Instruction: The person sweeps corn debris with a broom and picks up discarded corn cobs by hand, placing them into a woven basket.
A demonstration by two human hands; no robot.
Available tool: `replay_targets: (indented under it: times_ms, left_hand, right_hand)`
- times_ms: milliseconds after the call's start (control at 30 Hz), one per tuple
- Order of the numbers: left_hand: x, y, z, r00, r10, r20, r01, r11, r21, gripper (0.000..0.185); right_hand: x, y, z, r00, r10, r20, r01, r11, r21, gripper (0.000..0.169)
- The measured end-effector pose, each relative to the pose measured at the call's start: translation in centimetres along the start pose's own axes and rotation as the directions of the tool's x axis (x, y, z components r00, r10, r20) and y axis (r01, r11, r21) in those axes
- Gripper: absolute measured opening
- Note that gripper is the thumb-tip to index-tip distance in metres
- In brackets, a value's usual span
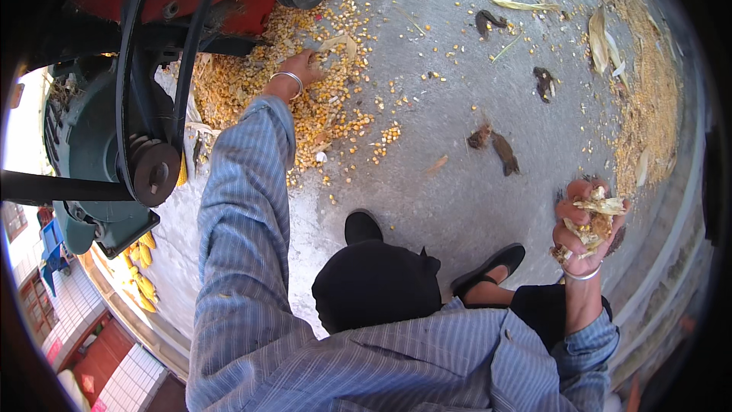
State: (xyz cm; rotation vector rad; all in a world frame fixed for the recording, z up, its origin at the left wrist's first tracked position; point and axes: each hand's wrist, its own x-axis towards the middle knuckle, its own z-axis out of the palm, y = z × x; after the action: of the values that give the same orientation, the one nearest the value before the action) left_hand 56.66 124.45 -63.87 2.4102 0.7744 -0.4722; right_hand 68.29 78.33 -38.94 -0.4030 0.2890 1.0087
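My left hand point(303, 70), with a silver bangle at the wrist, reaches down to a heap of loose corn kernels point(240, 88) beside the machine. A pale piece of corn husk point(341, 44) lies at its fingertips; whether the fingers grip anything there I cannot tell. Out to the right, my right hand point(589, 229) is turned up and closed round a bunch of corn husk and cob scraps point(597, 220), with a few kernels among them. That wrist also bears a silver bangle.
A red machine point(234, 6) with black belts point(191, 40), a pulley point(154, 174) and a green motor point(94, 126) stands at the left. Corn cobs point(140, 274) lie below it. Dark clumps point(503, 151) dot the concrete floor; more kernels point(652, 109) spread along the right. My black shoes point(492, 266) are below.
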Motion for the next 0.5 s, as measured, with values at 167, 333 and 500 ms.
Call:
replay_targets:
  times_ms: [167, 333, 500]
  left_hand:
    - [-2.9, 0.8, 2.9, 0.969, 0.145, -0.199, -0.138, 0.989, 0.048, 0.035]
    - [-4.4, 2.2, 2.9, 0.933, 0.048, -0.356, -0.144, 0.958, -0.25, 0.026]
    - [-2.4, -1.5, 1.1, 0.876, 0.034, -0.48, -0.068, 0.996, -0.053, 0.027]
  right_hand:
    - [0.4, 0.3, 0.3, 1.0, 0.013, 0.004, -0.013, 1.0, 0.001, 0.034]
    - [0.8, 0.5, 0.4, 0.999, 0.034, 0.021, -0.033, 0.999, -0.006, 0.034]
    - [0.8, 0.6, 0.6, 0.999, 0.038, 0.015, -0.038, 0.999, -0.01, 0.034]
